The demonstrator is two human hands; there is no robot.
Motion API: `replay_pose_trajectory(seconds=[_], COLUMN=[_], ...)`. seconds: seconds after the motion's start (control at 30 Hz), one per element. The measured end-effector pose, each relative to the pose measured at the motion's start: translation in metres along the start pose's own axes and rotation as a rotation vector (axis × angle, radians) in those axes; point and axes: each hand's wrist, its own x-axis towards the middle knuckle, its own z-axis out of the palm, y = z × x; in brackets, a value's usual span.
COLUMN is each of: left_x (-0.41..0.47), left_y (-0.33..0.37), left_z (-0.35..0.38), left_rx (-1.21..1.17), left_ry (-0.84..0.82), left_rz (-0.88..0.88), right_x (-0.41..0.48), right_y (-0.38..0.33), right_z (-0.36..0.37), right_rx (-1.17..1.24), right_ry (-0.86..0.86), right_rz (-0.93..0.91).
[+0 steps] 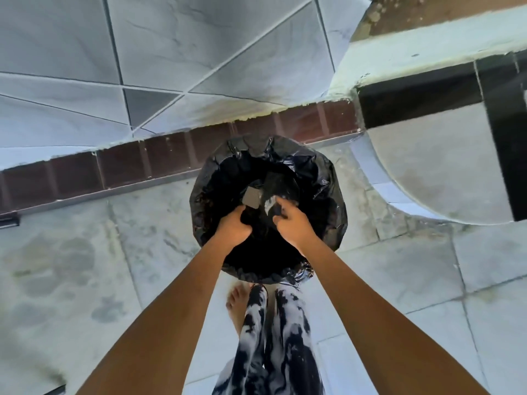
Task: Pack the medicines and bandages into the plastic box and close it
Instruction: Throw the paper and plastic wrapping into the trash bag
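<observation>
Both my hands are held over a round bin lined with a black plastic bag on the floor. My left hand is curled with its fingers pointing down into the dark opening, and what they hold, if anything, is hidden. My right hand has bent fingers reaching toward a crumpled whitish scrap; I cannot tell whether they touch it. A small grey square piece shows just beyond both hands inside the bin. No plastic box, medicine or bandage is in view.
I stand barefoot on a pale tiled floor, in black-and-white patterned trousers. A low wall with a dark red tile band runs behind the bin. A white rounded ledge lies to the right.
</observation>
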Motion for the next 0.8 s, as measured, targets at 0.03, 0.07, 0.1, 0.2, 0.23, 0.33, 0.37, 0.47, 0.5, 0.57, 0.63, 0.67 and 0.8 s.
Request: replay_pose_trajectory(seconds=[0.03,0.07,0.1,0.2,0.23,0.33,0.37,0.47,0.5,0.57,0.63,0.67,0.8], left_x=[-0.01,-0.024,-0.039,-0.098,-0.126,-0.207,-0.234,-0.32,-0.349,-0.402,-0.437,-0.46,-0.525], left_y=[0.002,0.007,0.012,0.027,0.034,0.048,0.052,0.066,0.071,0.077,0.08,0.082,0.082], left_z=[-0.003,-0.009,-0.014,-0.032,-0.041,-0.059,-0.063,-0.077,-0.081,-0.086,-0.087,-0.087,-0.076], left_rx=[-0.031,-0.054,-0.07,-0.028,0.031,0.153,0.164,0.163,0.153,0.158,0.159,0.17,0.165], left_ry=[0.031,0.058,0.073,0.123,0.156,0.273,0.308,0.389,0.413,0.459,0.514,0.559,0.702], left_rz=[-0.004,-0.004,0.005,0.097,0.141,0.247,0.278,0.35,0.375,0.399,0.421,0.427,0.424], right_x=[-0.008,-0.021,-0.035,-0.092,-0.118,-0.195,-0.222,-0.304,-0.333,-0.381,-0.414,-0.435,-0.49], right_y=[-0.004,-0.01,-0.017,-0.044,-0.056,-0.083,-0.091,-0.114,-0.122,-0.133,-0.139,-0.142,-0.142], right_z=[-0.003,-0.009,-0.014,-0.032,-0.039,-0.053,-0.057,-0.077,-0.085,-0.098,-0.105,-0.108,-0.108], right_rx=[0.007,0.016,0.015,-0.08,-0.121,-0.269,-0.295,-0.355,-0.374,-0.401,-0.429,-0.445,-0.452], right_ry=[0.031,0.063,0.093,0.176,0.2,0.248,0.254,0.285,0.309,0.362,0.403,0.431,0.506], right_rz=[-0.002,-0.01,-0.024,-0.082,-0.114,-0.25,-0.295,-0.408,-0.446,-0.503,-0.553,-0.597,-0.674])
